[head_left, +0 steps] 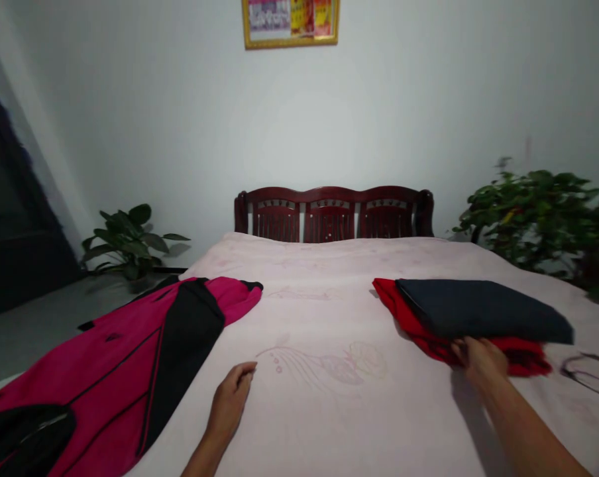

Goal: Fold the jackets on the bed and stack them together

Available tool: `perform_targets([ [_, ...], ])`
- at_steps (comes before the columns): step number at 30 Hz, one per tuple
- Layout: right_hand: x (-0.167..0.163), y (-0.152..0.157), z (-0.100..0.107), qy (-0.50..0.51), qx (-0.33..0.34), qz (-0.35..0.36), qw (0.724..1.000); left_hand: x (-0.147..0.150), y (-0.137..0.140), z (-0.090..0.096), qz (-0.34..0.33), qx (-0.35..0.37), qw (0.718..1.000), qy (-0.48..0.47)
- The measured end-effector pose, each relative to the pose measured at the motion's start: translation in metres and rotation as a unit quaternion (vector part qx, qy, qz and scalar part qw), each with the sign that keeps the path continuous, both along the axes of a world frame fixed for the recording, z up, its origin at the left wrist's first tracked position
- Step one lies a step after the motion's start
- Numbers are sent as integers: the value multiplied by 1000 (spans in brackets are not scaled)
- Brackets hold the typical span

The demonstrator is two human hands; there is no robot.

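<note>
Red folded garment (431,341) touching right hand (480,361), left hand (230,397) flat on bedsheet (329,298)

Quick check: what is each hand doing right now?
Left hand: open, flat on the bedsheet.
Right hand: fingers at the folded red garment; grip cannot be told.

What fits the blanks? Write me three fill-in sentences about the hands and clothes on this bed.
1. The right hand touches the folded ___ garment under the dark folded one.
2. The left hand rests flat on the ___ bedsheet.
3. The magenta and black coat lies nearest the ___ hand.
Missing words: red; pink; left.
</note>
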State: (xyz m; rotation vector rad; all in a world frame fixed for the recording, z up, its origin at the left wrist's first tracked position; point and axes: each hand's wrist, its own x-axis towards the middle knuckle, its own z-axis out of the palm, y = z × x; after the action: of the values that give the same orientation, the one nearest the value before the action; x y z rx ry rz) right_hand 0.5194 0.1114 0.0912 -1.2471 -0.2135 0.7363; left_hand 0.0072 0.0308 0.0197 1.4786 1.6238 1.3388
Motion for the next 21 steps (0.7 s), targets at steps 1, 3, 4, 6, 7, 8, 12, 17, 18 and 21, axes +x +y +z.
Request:
perform_targets([
  [1, -14, -5, -9, 4, -5, 6, 1000, 1, 1, -2, 5, 14, 1000, -2],
  [3, -46, -18, -30, 6, -12, 43, 999, 1, 2, -7, 27, 51, 998, 3],
  [4, -63, -25, -41, 0, -8, 76, 997, 0, 3, -10, 46, 74, 996, 13],
  [6, -94, -39, -61, -39, 4, 137, 990, -5, 2, -14, 100, 120, 986, 64],
  [7, -106, -45, -69, -68, 6, 162, 984, -9, 1, -14, 131, 138, 976, 105],
  [8, -116, -50, -75, -104, 5, 183, 978, -14, 0, -12, 166, 149, 963, 153],
  [12, -133, -60, -83, -307, -51, 246, 918, -42, -3, 10, 301, 107, 904, 285],
  [17, -132, -59, -82, -457, -126, 269, 839, -87, 7, 47, 362, -30, 925, 114],
  [18, -132, -58, -82, -465, -135, 275, 831, -95, 10, 52, 358, -45, 930, 70],
  [21, -132, -55, -83, -477, -150, 286, 817, -110, 22, 62, 337, -69, 939, -14],
])
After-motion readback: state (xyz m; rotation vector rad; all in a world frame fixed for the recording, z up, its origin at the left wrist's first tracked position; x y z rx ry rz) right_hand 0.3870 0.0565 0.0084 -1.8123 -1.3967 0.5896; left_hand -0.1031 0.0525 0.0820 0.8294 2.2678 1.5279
